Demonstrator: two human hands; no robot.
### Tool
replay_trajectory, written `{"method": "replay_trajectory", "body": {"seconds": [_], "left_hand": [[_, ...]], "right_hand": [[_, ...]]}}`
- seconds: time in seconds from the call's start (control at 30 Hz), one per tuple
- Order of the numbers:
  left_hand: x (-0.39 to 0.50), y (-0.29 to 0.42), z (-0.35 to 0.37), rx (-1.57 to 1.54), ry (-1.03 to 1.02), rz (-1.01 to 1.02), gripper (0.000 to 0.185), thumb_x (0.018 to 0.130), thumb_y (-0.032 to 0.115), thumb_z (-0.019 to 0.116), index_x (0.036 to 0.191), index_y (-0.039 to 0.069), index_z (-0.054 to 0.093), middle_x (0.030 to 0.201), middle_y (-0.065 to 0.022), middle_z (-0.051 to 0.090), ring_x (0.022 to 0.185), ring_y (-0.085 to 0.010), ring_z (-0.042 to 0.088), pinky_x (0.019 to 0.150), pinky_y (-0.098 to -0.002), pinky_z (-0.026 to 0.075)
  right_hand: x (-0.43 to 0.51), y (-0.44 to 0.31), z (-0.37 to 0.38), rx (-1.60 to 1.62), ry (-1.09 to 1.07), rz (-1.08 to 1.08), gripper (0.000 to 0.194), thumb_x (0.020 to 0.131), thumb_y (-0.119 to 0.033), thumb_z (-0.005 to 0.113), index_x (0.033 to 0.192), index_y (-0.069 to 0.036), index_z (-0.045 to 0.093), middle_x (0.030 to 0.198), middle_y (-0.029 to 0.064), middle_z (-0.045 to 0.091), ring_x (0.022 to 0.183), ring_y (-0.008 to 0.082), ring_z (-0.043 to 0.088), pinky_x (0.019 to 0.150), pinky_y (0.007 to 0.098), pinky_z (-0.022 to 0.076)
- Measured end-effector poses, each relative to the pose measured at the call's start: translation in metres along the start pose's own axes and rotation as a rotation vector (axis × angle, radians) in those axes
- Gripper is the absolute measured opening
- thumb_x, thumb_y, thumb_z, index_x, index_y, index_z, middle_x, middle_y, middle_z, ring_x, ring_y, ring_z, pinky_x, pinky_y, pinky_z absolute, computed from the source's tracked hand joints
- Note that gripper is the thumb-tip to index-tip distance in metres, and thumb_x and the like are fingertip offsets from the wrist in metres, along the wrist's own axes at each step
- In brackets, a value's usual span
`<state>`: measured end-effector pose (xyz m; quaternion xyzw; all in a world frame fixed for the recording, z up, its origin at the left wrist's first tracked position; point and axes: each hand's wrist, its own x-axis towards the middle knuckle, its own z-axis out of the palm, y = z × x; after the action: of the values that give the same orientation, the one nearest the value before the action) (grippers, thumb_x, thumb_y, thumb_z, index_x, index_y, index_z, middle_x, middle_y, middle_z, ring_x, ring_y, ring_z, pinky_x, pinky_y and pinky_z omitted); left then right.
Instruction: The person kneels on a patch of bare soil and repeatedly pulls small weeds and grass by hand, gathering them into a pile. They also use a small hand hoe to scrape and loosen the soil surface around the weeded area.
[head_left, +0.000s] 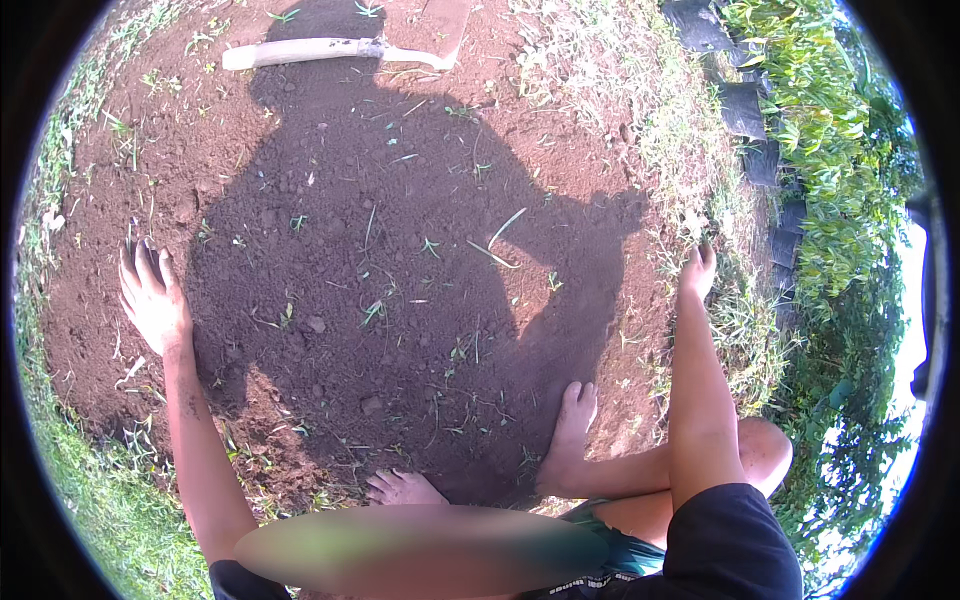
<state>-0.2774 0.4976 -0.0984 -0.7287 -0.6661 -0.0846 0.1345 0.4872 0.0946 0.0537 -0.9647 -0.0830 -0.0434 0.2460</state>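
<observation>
My left hand (156, 300) rests palm down on the brown soil at the left, fingers spread, with nothing seen in it. My right hand (699, 274) reaches to the grassy edge at the right. A pale tuft of grass (694, 223) sits just past its fingertips; whether the fingers grip it I cannot tell. Between my hands lies loose bare soil (337, 247), mostly under my shadow, with small weeds (373, 309) and cut grass stems (495, 244) scattered over it. Farther ahead lies a hoe with a pale wooden handle (300, 52) and a broad flat blade (444, 26).
My bare feet (405, 487) are on the soil close to me. Dry grass (645, 97) borders the soil at the right. Beyond it runs a row of black plastic bags (742, 112) beside leafy green plants (825, 135). Green grass (112, 510) grows at the lower left.
</observation>
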Motion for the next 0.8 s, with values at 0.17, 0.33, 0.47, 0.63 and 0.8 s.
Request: {"method": "replay_trajectory", "body": {"seconds": [0.17,0.33,0.47,0.63,0.8], "left_hand": [[0.008,0.005,-0.015,-0.063,-0.006,-0.014,0.053,0.112,0.046,0.047,0.154,0.015,0.052,0.164,-0.0094,0.046,0.152,-0.0299,0.043,0.125,-0.0489,0.034],[0.009,0.011,-0.022,-0.030,-0.044,-0.076,0.049,0.111,0.042,0.046,0.152,0.015,0.054,0.164,-0.0093,0.047,0.151,-0.0311,0.044,0.126,-0.0497,0.034],[0.009,0.016,-0.030,-0.072,-0.070,-0.101,0.048,0.110,0.038,0.046,0.151,0.015,0.054,0.164,-0.0096,0.046,0.151,-0.0310,0.043,0.126,-0.0504,0.033],[0.017,0.026,-0.047,-0.122,-0.111,-0.146,0.047,0.107,0.031,0.051,0.150,0.014,0.054,0.166,-0.0083,0.043,0.153,-0.0300,0.040,0.128,-0.0512,0.030],[0.023,0.031,-0.059,-0.115,-0.184,-0.204,0.046,0.105,0.027,0.053,0.150,0.016,0.054,0.168,-0.0082,0.040,0.155,-0.0306,0.036,0.129,-0.0532,0.027]], "right_hand": [[-0.001,-0.210,0.208,0.012,-0.495,-0.750,0.070,0.102,-0.044,0.068,0.163,-0.018,0.045,0.171,0.0206,0.034,0.157,0.0377,0.034,0.130,0.0463,0.0289],[-0.041,-0.318,0.279,-0.282,-0.562,-0.788,0.070,0.101,-0.043,0.068,0.164,-0.023,0.044,0.173,0.0169,0.030,0.158,0.0375,0.033,0.129,0.0447,0.0313],[-0.039,-0.267,0.264,-0.221,-0.447,-0.864,0.026,0.101,-0.021,0.067,0.125,-0.016,0.077,0.128,0.0140,0.075,0.117,0.0316,0.071,0.107,0.0429,0.0536],[0.046,-0.118,0.067,-0.039,-0.298,-0.066,0.026,0.102,-0.006,0.065,0.121,-0.014,0.082,0.112,0.0058,0.082,0.074,0.0132,0.071,0.068,0.0286,0.0598],[0.059,0.011,-0.131,-0.144,0.146,0.797,0.047,0.102,-0.029,0.062,0.147,-0.015,0.059,0.128,0.0102,0.072,0.098,0.0282,0.072,0.082,0.0545,0.0594]]}}
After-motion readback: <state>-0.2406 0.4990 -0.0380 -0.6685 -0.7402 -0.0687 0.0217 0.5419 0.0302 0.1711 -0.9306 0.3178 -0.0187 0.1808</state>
